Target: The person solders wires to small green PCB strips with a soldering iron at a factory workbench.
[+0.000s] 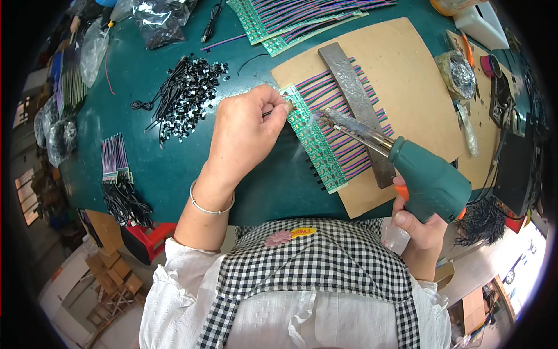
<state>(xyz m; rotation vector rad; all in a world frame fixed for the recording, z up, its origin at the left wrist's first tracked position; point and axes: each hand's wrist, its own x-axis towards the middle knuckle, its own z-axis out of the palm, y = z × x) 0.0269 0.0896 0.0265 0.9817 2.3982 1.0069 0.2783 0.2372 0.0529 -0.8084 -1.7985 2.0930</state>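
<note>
My left hand (247, 125) is pinched at the upper left edge of a green circuit board panel (317, 145). A short piece of thin black cable (267, 113) shows at its fingers; the cable's end is hidden. My right hand (423, 230) grips a green pistol-shaped soldering gun (433, 177) with an orange trigger. Its metal barrel points up and left, and the tip sits just over the panel's right side. Rows of coloured ribbon wires (366, 154) run right from the panel. Across them lies a flat grey metal bar (354, 104).
Beneath the panel is a brown board (407, 64) on the green table (174, 192). A heap of black cables (189, 96) lies left. More wired panels (256, 26) are at the back. Crumpled foil (456, 72) and a wire spool (491, 66) stand right. A bundle of wired strips (119, 174) rests far left.
</note>
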